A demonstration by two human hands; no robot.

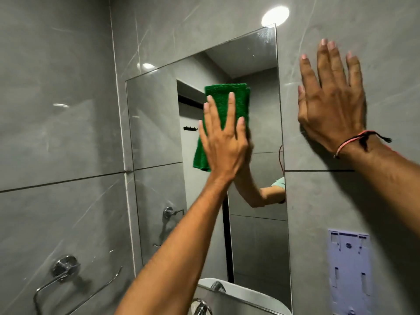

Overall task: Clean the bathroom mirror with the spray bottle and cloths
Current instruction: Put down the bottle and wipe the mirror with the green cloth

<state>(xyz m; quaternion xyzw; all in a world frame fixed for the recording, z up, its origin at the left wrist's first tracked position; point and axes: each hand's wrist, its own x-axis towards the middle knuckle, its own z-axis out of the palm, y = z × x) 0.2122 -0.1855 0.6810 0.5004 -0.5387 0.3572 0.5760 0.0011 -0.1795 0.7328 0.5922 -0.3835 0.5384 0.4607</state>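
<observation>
A rectangular mirror (159, 123) is mounted on a grey tiled wall (56, 110). A folded green cloth (227, 103) is pressed flat against the glass in the upper middle part of the mirror. The cloth is held in place by the left hand (223, 142), which is laid open over it with the fingers (231, 110) extended upward and spread; the cloth is not gripped but pinned under the palm. The upper edge and the lower left corner of the cloth are left uncovered by the hand.

The right hand (331, 105) is placed flat and open on the tiles just to the right of the mirror, fingers spread and pointed upward. A thread bracelet (354, 142) is worn on the right wrist.

A chrome towel ring (66, 278) is fixed to the wall at the lower left. A white plastic bracket (350, 269) is fixed at the lower right. The rim of a white basin (245, 294) is seen below the mirror.
</observation>
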